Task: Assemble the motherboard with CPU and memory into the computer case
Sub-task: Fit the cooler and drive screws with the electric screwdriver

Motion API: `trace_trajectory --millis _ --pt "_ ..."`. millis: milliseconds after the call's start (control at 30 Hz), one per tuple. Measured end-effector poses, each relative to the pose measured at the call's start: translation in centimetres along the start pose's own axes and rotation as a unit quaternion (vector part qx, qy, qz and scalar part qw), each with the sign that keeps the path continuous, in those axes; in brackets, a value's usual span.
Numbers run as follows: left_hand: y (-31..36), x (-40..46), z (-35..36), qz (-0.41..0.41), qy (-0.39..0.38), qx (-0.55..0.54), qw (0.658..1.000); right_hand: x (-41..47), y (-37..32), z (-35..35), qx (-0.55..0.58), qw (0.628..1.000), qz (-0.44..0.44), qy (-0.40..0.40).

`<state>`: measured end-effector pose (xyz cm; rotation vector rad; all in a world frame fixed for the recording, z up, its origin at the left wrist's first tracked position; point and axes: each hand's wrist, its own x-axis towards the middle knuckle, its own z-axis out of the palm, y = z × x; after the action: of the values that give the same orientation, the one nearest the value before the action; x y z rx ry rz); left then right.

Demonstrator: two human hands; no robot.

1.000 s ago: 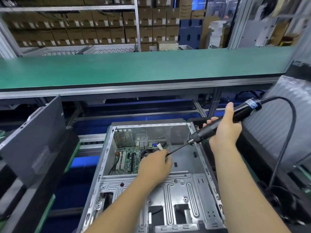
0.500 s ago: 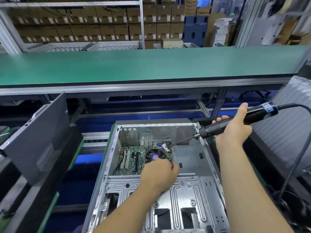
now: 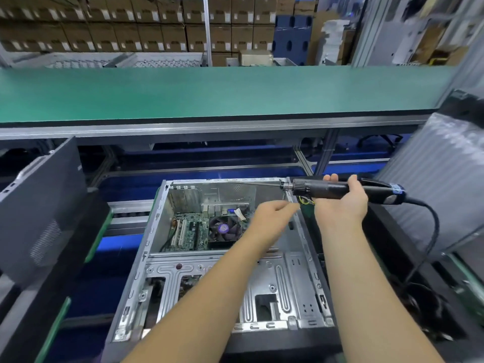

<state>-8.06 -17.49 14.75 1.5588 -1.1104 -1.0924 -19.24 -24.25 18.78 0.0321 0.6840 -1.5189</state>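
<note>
A: Right hand point(image 3: 340, 203) first?

B: Wrapped round the black electric screwdriver point(image 3: 340, 191), thumb over the top, fingers curled beneath. Held level now, along the far rim of the computer case point(image 3: 157, 231), thin bit pointing left. A second ago angled down into the case toward the board; half a second ago already rising.

A: And the left hand point(image 3: 272, 218)?

B: Hanging over the right side of the case, fingers loosely bunched toward the right wall. Pinching something small, or holding nothing? Cannot tell. Earlier down low against the board, beside the bit tip; now lifted off and moved right.

A: Whereabouts of the motherboard point(image 3: 188, 233)?

B: Flat on the case floor, back left area, green, with white slots on its left. Fan cooler point(image 3: 222, 229) seated on top, purple sticker at the hub. Cable point(image 3: 429, 231) trailing from the screwdriver's tail, off to the right.

A: Meaning for the job?

B: Probably one screw point just finished, or left, and the tool pulled clear. Likely next: fetching another screw, then lining up at a fresh hole. Number of screws already in: too small to read.
</note>
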Motion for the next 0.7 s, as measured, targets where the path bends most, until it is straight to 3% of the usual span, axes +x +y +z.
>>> trace_trajectory --millis 100,233,367,467,500,567,600,633,667,700 --pt "2.1 0.7 3.9 -0.048 -0.047 -0.169 0.983 0.0 -0.2 -0.6 -0.011 0.999 0.05 0.012" --pt "2.9 1.0 7.0 -0.098 -0.02 -0.4 0.911 -0.2 -1.4 -1.4 -0.102 0.989 0.103 -0.002" --pt "3.1 1.0 8.4 -0.085 0.059 -0.453 0.886 -0.3 -3.9 -2.7 -0.249 0.961 0.114 -0.028" --pt "3.7 0.6 8.6 -0.084 0.104 -0.465 0.875 -1.1 -5.5 -4.2 -0.4 0.907 0.112 -0.069" --pt "3.8 0.5 8.8 -0.077 0.108 -0.478 0.868 -1.5 -5.9 -4.7 -0.471 0.877 0.071 -0.064" --pt "4.3 0.1 9.2 -0.065 0.11 -0.493 0.861 -1.9 -6.6 -5.7 -0.601 0.789 -0.118 -0.053" --pt "4.4 -0.4 9.4 -0.063 0.113 -0.487 0.864 -2.0 -7.1 -6.2 -0.651 0.714 -0.249 -0.062" --pt "4.5 -0.9 9.6 -0.059 0.116 -0.479 0.868 -2.3 -7.6 -6.4 -0.693 0.613 -0.369 -0.086" --pt "4.6 -1.5 9.7 -0.052 0.114 -0.47 0.874 -2.8 -8.0 -6.3 -0.732 0.499 -0.451 -0.109" --pt "4.6 -2.4 9.7 -0.045 0.11 -0.466 0.877 -3.2 -8.3 -6.2 -0.768 0.403 -0.477 -0.141"
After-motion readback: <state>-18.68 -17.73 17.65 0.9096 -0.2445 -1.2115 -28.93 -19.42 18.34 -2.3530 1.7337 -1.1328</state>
